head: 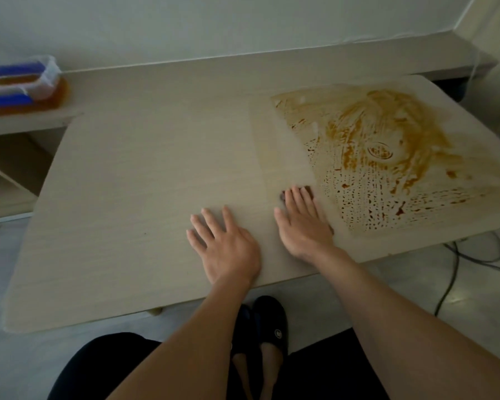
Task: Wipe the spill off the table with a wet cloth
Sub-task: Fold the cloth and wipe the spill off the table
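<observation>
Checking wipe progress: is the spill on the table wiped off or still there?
Still there. The brown spill is smeared over the table's right side; the right hand presses a dark cloth at its left edge.

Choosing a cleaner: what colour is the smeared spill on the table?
Orange-brown spill, head view.

- Behind your pale wood-grain counter (133,174) runs a plain white wall (214,21).
- To your left stands a light wooden shelf unit (15,145); a clear plastic container with blue parts (20,82) sits on top.
- Dark cables (462,264) trail across the pale glossy floor (445,284) at right.
- The light is dim.
</observation>
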`<state>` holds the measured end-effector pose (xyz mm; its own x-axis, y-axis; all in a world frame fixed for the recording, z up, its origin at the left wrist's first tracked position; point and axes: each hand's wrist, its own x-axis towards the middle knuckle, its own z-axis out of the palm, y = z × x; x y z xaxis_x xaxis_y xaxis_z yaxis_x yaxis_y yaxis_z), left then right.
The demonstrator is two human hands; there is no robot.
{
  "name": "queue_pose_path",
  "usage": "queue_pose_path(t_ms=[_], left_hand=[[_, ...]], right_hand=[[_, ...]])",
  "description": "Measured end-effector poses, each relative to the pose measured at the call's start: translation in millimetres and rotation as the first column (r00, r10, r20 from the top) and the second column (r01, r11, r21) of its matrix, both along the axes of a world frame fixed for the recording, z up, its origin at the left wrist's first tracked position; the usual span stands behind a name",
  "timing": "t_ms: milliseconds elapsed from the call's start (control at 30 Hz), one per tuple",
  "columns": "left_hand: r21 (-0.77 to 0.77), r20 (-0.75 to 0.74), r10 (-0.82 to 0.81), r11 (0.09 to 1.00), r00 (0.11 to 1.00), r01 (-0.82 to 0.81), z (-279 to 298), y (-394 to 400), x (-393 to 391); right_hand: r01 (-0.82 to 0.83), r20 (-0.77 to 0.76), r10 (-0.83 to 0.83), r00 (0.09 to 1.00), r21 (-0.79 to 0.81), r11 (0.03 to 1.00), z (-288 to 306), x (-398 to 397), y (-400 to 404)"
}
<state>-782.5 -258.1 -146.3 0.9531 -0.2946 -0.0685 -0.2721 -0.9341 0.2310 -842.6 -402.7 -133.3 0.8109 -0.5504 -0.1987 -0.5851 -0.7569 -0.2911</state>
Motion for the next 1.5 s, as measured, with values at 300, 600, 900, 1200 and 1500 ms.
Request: queue_pose_path(t_ms=[300,600,900,1200,1500], left_hand=[[0.014,-0.033,-0.013,1.000,0.999,0.013,3,2,1],[-0.003,-0.014,-0.011,1.000,1.000,0.011,3,1,-2],[0.047,-0.022,-0.017,0.999,1.000,0.018,0,1,1],[0.005,-0.001,-0.002,1.000,1.000,0.002,-2,3,-1],[0.064,0.036,0.012,0.998,0.999,-0.014,-5,-2,-2]], right_hand=[[-0.214,0.094,0.203,0.975,0.125,0.969,7,-18,45],[-0.007,-0.038,0.004,0.999,-0.075,0.997,0,-41,-14],[-0.110,0.001,0.110,0.994,0.053,0.993,4,41,25],[-0.044,-0.055,0.041,0.998,-0.050,0.998,2,-60,-16],[0.125,-0.045,-0.127,0.991,-0.043,0.991,4,24,-52]])
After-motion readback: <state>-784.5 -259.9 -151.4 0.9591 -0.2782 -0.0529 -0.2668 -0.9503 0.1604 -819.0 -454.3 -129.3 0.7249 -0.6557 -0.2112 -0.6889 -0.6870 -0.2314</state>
